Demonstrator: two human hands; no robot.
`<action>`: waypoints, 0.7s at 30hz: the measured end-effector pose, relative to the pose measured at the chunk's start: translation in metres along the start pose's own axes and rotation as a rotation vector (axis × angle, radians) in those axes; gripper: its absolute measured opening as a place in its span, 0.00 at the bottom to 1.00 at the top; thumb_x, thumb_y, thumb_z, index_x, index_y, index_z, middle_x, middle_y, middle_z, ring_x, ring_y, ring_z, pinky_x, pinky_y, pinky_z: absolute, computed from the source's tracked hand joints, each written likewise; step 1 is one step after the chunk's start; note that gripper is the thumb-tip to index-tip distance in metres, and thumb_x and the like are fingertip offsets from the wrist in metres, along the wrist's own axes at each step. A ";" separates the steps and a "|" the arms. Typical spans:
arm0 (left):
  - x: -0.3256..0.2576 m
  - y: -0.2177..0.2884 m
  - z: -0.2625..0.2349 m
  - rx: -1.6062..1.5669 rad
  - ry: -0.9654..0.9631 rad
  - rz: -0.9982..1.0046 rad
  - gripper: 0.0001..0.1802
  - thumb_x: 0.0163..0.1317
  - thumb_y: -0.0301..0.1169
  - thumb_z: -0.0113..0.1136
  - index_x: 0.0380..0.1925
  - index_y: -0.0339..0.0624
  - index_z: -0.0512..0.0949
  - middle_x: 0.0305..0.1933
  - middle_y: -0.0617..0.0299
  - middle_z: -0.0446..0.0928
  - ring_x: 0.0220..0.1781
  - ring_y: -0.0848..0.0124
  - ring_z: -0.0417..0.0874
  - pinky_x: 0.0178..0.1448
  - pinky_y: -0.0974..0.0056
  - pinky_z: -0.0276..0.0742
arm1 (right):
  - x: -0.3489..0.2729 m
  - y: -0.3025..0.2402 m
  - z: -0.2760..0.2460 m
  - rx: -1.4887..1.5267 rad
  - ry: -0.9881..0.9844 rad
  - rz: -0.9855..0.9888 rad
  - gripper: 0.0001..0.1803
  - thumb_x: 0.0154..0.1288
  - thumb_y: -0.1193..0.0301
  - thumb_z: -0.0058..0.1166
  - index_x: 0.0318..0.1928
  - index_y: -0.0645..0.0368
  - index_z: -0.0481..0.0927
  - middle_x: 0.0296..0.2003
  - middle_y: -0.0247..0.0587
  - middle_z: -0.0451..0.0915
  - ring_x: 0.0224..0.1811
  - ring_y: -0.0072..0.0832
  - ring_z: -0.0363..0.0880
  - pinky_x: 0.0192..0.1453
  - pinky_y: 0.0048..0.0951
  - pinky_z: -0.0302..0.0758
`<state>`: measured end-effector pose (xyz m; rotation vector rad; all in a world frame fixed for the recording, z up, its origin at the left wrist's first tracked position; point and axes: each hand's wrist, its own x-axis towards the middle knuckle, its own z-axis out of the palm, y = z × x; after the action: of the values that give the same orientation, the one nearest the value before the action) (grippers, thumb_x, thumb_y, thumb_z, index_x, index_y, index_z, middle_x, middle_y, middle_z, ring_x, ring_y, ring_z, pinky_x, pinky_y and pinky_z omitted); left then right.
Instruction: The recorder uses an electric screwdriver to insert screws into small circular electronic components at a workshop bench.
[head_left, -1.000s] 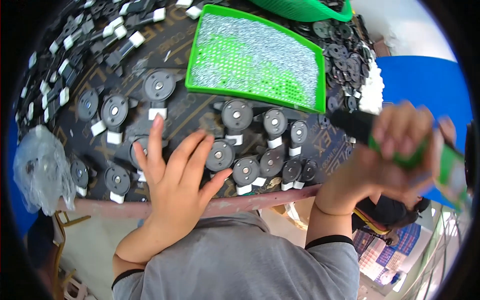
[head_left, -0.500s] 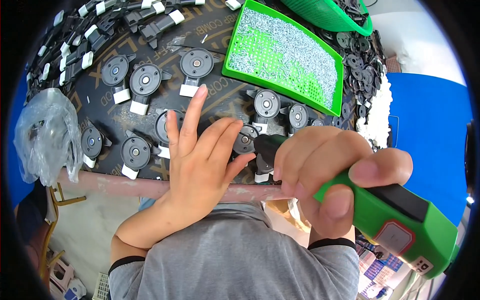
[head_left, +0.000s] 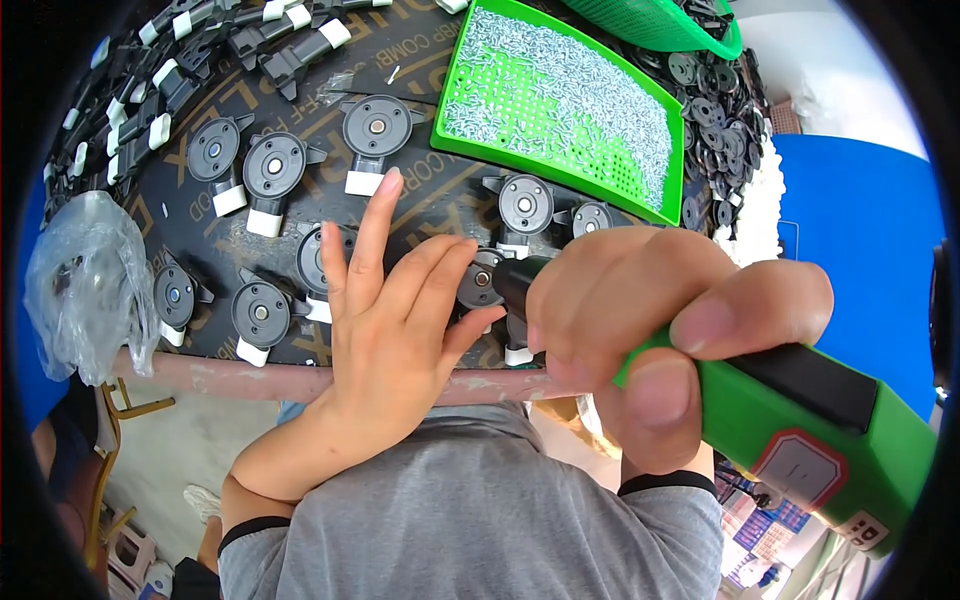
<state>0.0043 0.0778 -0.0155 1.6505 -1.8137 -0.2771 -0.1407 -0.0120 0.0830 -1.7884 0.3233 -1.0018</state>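
Note:
My right hand [head_left: 640, 310] is wrapped round a green and black electric screwdriver [head_left: 830, 440], its black nose directed left. The thin tip is at a round black plastic part [head_left: 481, 282] with a metal-coloured centre. Around that part, the fingertips and thumb of my left hand [head_left: 395, 330] bracket it from above and below, while the other fingers stretch away. Partly hidden behind my left hand is a similar round part [head_left: 312, 262] with a white end. More such parts lie about, including one [head_left: 525, 205] just above the screwdriver nose.
A green tray [head_left: 560, 165] of small silver screws stands at the back. Behind it is a green basket [head_left: 640, 25] of black pieces. Black discs [head_left: 710, 130] and white pieces [head_left: 765, 215] are heaped at right. A clear plastic bag [head_left: 90, 285] lies at left, near white-tipped black parts [head_left: 300, 55].
The table and its parts have shifted slightly left in view. My right hand and the screwdriver sit a little further left relative to the frame; the tip stays at the same part.

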 end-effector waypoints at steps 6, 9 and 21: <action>0.000 0.000 0.000 -0.010 0.009 -0.004 0.25 0.56 0.41 0.71 0.51 0.39 0.81 0.55 0.58 0.78 0.79 0.46 0.58 0.76 0.30 0.41 | 0.007 -0.005 0.002 0.000 -0.103 0.001 0.17 0.76 0.68 0.52 0.57 0.53 0.61 0.25 0.41 0.76 0.20 0.30 0.74 0.26 0.37 0.76; 0.001 0.000 -0.002 -0.019 0.005 0.000 0.25 0.55 0.41 0.71 0.51 0.39 0.81 0.55 0.58 0.78 0.79 0.46 0.59 0.75 0.30 0.41 | 0.006 -0.013 0.012 -0.047 0.068 0.113 0.18 0.77 0.66 0.51 0.59 0.52 0.61 0.25 0.40 0.75 0.21 0.30 0.75 0.26 0.36 0.76; 0.001 -0.001 -0.002 -0.023 0.022 0.011 0.26 0.53 0.40 0.73 0.50 0.40 0.81 0.54 0.58 0.78 0.78 0.46 0.59 0.75 0.28 0.43 | -0.005 0.006 -0.004 0.015 -0.034 -0.034 0.15 0.78 0.65 0.50 0.57 0.52 0.63 0.25 0.40 0.75 0.21 0.30 0.74 0.28 0.37 0.76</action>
<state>0.0066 0.0772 -0.0140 1.6213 -1.7962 -0.2735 -0.1456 -0.0146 0.0763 -1.8007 0.2643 -0.9947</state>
